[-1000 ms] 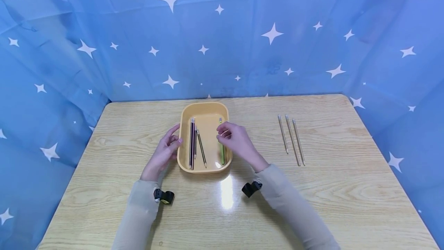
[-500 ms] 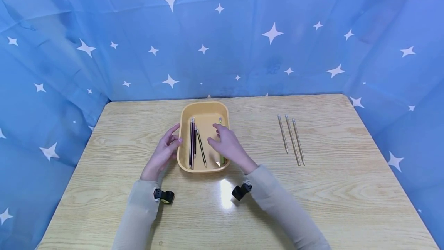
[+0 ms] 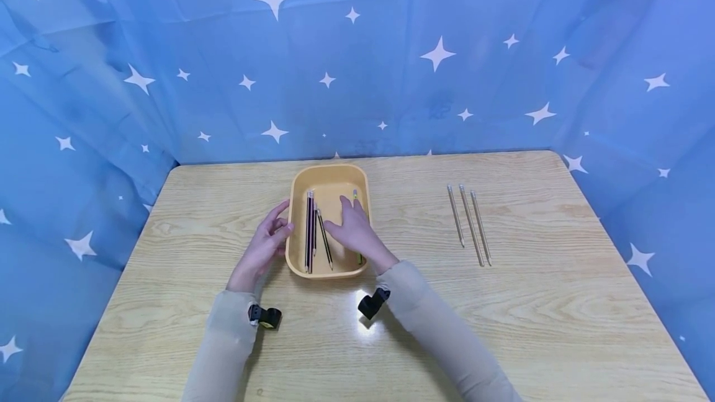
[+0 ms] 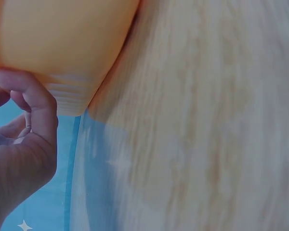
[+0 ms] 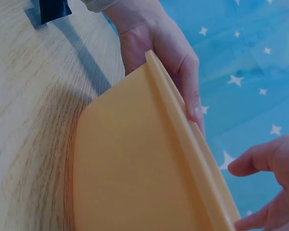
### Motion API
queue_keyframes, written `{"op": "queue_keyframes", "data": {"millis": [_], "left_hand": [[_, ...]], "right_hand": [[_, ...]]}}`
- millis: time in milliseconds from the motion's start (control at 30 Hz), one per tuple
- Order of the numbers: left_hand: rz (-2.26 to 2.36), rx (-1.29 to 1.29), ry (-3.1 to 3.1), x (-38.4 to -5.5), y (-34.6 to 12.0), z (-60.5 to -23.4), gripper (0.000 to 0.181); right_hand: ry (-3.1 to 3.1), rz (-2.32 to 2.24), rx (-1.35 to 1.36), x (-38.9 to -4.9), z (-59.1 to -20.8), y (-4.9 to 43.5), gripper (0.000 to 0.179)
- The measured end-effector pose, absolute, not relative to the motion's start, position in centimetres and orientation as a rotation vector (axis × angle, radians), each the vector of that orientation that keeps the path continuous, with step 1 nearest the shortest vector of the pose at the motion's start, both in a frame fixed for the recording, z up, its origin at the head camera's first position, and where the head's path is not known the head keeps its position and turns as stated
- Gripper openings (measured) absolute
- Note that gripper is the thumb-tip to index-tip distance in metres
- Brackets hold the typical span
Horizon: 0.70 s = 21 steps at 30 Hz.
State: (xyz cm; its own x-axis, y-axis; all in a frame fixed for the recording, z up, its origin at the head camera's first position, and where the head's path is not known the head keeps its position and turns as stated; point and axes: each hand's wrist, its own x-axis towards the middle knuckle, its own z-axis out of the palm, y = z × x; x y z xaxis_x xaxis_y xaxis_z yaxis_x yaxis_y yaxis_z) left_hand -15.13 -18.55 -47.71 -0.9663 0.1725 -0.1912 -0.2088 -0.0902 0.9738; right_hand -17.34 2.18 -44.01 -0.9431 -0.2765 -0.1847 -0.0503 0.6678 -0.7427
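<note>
An orange-tan plastic tray [image 3: 331,186] lies on the table. My left hand [image 3: 260,249] holds its left side; in the left wrist view the thumb [image 4: 29,86] touches the rim and the other fingers are bent. Dark purple pencils [image 3: 310,231] lie lengthwise in the tray's left part, with a slanting dark green-striped pencil [image 3: 324,242] beside them. Over the tray's right part hovers my right hand [image 3: 357,232], thumb and fingers spread, with nothing between them. It partly hides a light green pencil [image 3: 355,194] along the right wall.
To the right of the tray, three gold-coloured pencils [image 3: 472,226] lie roughly parallel on the wooden table [image 3: 558,265]. A blue star-patterned cloth [image 3: 380,79] hangs behind the table and at its sides.
My right hand has moved left and slightly inward over the tray, its fingers going from bunched near the right wall to spread apart. The left hand and the tray have stayed in place.
</note>
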Motion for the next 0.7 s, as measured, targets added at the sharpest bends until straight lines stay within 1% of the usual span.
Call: {"op": "queue_keyframes", "data": {"millis": [200, 500, 700], "left_hand": [[2.158, -0.036, 1.938, -15.0, -18.5, -47.7, 0.059], [2.158, -0.052, 1.924, -15.1, -18.5, -47.9, 0.059], [2.156, -0.049, 1.928, -15.2, -18.4, -47.9, 0.059]], "right_hand": [[2.555, -1.185, -0.228, -17.5, -44.6, 2.2, 0.069], [2.567, -1.092, -0.188, -17.6, -44.9, 1.7, 0.066], [2.603, -0.918, -0.230, -17.6, -45.3, 1.5, 0.071]]}}
